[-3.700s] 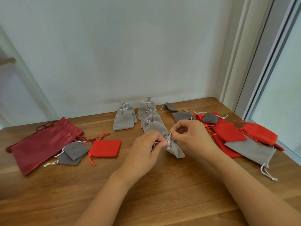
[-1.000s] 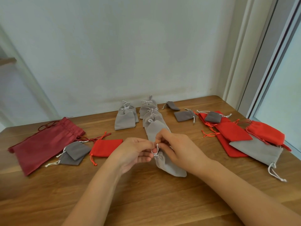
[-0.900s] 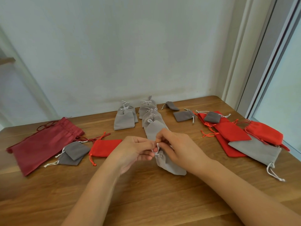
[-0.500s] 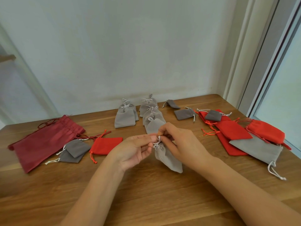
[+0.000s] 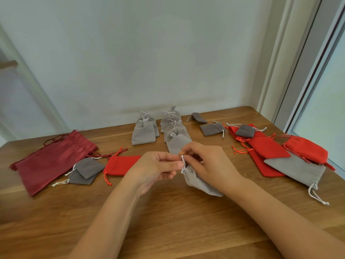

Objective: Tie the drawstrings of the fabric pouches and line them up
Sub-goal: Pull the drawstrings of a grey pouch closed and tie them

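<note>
A light grey pouch (image 5: pixel 201 184) hangs from its white drawstring (image 5: pixel 183 163), its bottom resting on the wooden table (image 5: pixel 168 217). My left hand (image 5: pixel 155 169) and my right hand (image 5: pixel 209 163) meet above it, both pinching the drawstring at the gathered neck. Behind the hands a line of tied light grey pouches (image 5: pixel 175 131) runs toward the wall, and a shorter second line (image 5: pixel 144 130) lies to its left. The neck of the held pouch is partly hidden by my fingers.
To the left lie a big dark red pouch (image 5: pixel 54 159), two dark grey pouches (image 5: pixel 85 171) and a small red pouch (image 5: pixel 121 165). To the right lie dark grey pouches (image 5: pixel 211 128), several red pouches (image 5: pixel 268 148) and a large grey pouch (image 5: pixel 296 170). A window frame (image 5: pixel 306 71) stands at the right.
The hands have kept working the drawstring at the pouch's neck, raising it slightly; the pouch has shifted a little nearer to me. The other pouches have not moved.
</note>
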### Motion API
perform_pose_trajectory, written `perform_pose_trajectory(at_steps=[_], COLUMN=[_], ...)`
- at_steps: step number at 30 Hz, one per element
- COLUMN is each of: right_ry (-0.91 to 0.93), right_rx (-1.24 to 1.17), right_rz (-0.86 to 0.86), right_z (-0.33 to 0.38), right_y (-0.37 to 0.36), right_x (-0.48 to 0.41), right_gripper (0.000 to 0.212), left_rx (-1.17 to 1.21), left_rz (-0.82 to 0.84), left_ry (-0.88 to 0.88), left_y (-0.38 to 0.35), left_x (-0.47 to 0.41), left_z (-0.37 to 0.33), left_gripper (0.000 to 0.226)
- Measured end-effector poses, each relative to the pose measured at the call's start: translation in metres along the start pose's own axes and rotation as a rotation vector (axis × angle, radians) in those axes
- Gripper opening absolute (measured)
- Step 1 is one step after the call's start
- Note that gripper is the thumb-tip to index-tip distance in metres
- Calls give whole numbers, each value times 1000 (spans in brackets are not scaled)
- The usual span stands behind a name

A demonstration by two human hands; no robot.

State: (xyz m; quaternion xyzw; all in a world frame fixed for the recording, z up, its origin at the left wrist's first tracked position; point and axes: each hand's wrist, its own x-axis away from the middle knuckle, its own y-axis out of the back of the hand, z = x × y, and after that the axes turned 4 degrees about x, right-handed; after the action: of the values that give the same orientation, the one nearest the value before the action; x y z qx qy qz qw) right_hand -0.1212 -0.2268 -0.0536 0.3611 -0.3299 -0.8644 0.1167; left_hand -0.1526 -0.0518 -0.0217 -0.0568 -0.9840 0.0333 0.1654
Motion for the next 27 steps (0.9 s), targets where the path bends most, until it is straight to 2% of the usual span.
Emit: perform_pose_trajectory(at_steps=[8, 11, 13, 17, 27], right_ry=[-5, 16, 16, -40, -49], right_rx=[40, 30, -9, -37, 167], right_rz=[-63, -42, 5, 32, -32], right_z=[0, 1, 1, -1, -2], right_y=[4, 8, 10, 8, 9], right_x=[-1, -2, -3, -5, -4], right_gripper=[11, 11, 15, 25, 8], left_rx=[-83, -31, -17, -38, -52], left_rz=[-18, -87, -163, -233, -315], left_ry=[-82, -119, -159, -215, -296], left_y=[-9, -16, -18, -17, -25], left_x=[1, -2, -5, -5, -4], left_z=[4, 6, 9, 9, 14], left_gripper=[29, 5, 11, 8, 7])
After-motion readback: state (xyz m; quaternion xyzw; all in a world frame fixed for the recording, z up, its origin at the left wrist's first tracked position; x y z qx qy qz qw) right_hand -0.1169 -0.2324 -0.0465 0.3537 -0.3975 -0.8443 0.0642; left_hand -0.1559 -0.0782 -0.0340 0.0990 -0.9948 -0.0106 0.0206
